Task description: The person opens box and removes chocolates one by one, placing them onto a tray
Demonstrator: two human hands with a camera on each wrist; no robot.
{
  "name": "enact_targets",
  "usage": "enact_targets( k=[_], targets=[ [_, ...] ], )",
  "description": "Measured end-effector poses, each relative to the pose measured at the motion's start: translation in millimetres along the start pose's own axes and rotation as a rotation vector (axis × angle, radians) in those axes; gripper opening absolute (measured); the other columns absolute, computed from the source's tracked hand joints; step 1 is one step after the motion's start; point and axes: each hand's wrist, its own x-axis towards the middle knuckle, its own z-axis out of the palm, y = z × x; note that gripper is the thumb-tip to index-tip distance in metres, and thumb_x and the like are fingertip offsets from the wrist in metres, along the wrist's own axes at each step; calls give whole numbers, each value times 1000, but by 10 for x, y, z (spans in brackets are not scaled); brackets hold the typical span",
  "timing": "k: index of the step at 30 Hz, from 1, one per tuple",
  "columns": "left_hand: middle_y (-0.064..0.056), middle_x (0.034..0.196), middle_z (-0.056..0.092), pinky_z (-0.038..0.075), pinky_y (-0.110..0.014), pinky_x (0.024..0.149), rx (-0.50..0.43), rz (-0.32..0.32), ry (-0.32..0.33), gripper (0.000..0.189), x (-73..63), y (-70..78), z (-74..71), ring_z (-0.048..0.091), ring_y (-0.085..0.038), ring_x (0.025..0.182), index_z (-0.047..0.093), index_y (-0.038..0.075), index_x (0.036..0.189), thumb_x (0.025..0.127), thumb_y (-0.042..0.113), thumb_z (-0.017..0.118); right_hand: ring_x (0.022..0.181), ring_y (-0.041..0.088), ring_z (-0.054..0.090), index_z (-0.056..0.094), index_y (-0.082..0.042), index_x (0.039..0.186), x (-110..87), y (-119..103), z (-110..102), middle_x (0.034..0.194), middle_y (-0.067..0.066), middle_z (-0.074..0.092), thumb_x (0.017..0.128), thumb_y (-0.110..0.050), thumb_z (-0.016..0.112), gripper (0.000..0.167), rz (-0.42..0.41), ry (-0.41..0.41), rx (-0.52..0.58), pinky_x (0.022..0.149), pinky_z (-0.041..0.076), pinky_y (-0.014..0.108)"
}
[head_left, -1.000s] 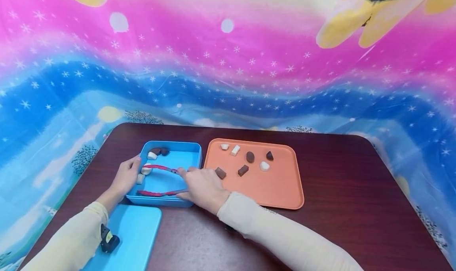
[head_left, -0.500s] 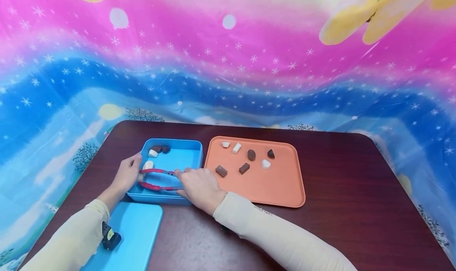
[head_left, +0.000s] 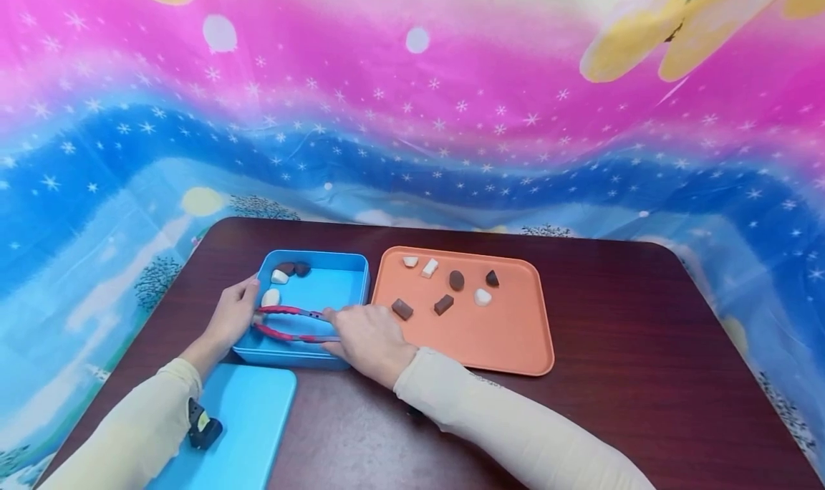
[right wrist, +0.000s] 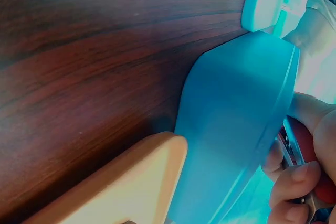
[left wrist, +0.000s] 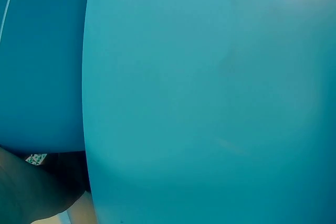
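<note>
In the head view, my left hand [head_left: 230,316] grips the left wall of a blue box [head_left: 290,361]. My right hand [head_left: 372,341] holds a pair of tongs [head_left: 290,309] with red arms, reaching left into the box. Their tips lie around a whitish piece [head_left: 258,319] by the left wall, partly hidden there. Farther back in the box are a white rounded piece [head_left: 271,298], a white block [head_left: 279,277] and dark brown pieces [head_left: 301,268]. The right wrist view shows curled fingers [right wrist: 296,181] around the tongs' handle, beside the box wall.
An orange tray [head_left: 503,347] stands right of the box, bearing several brown pieces [head_left: 456,280] and white pieces [head_left: 482,297]. A light blue lid [head_left: 258,418] lies in front of the box, under my left forearm. A printed cloth [head_left: 412,117] hangs behind the dark table [head_left: 631,332].
The tongs' arms have come closer together, and their tips now lie around the whitish piece by the left wall. My left hand keeps its place on the box.
</note>
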Motion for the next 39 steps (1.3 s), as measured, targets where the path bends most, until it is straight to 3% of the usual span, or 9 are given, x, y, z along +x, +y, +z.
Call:
enact_targets(
  k=[4,14,21,27,33,39],
  targets=[
    [-32,162,24,24,-65,122,-7,2,1,65,3,4,3,29,-51,149,17,-3,159,112,41,20,65,9,64,69,-28,127,-12,4,-66,77,-7,70,93,-50,69,41,5,5,4,40,38,19],
    [-30,164,24,26,-68,120,-6,-21,3,65,5,-5,9,22,-52,151,16,1,160,111,43,20,70,10,68,70,-24,127,-63,34,-99,84,-5,75,91,-48,73,43,22,-11,61,44,42,18],
    [-31,163,24,24,-66,121,3,-16,5,65,11,0,4,22,-51,152,17,-3,159,112,42,19,63,9,62,70,-23,123,0,-21,-43,82,-4,72,89,-55,72,47,23,-41,-14,40,37,19],
    [-31,163,23,23,-65,122,8,-10,9,66,9,13,4,21,-50,152,16,-3,159,112,42,20,60,8,60,70,-23,122,21,-38,-15,77,-5,69,90,-54,71,45,12,-19,-38,39,35,19],
    [-30,164,22,24,-66,121,4,-20,-2,65,-12,-14,20,21,-51,152,15,-2,160,112,42,19,59,9,61,71,-22,119,-72,22,-28,71,-5,67,91,-51,72,41,16,-4,21,40,37,18],
    [-30,164,21,24,-66,121,-6,-12,6,65,-1,-5,19,20,-51,152,15,-3,159,112,41,19,59,6,58,68,-24,127,-159,130,-104,69,-9,64,91,-50,73,44,59,17,71,47,39,20]
  ],
)
